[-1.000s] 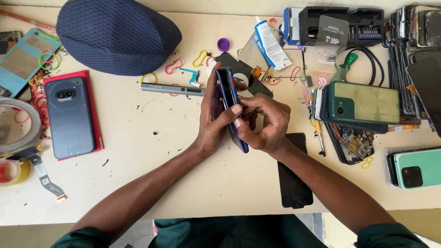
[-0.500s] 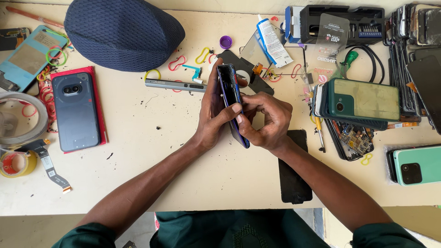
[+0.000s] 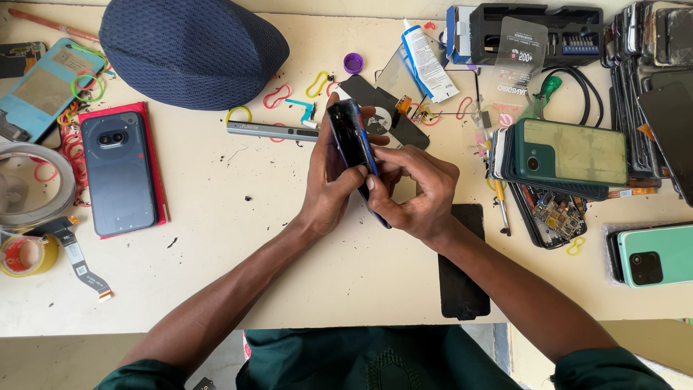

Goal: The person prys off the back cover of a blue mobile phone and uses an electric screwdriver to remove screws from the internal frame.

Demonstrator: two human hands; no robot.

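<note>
Both hands hold a dark phone with a blue frame point(image 3: 351, 141) on edge above the middle of the table point(image 3: 238, 282). My left hand point(image 3: 328, 189) wraps its left side, thumb pressed on the dark face. My right hand point(image 3: 419, 191) grips the lower right edge, fingertips pinching the frame near the phone's lower half. The phone's lower end is hidden between the hands.
A navy cap point(image 3: 191, 47) lies at the back left, a blue-grey phone on a red case point(image 3: 119, 173) at left with tape rolls point(image 3: 29, 191). A grey frame strip point(image 3: 271, 131), glue tube point(image 3: 427, 61), black toolbox point(image 3: 538, 29), green phones point(image 3: 567, 155) and black panel point(image 3: 460, 263) surround the hands.
The hands and phone stay nearly in place; the fingers of my right hand have shifted slightly along the phone's edge.
</note>
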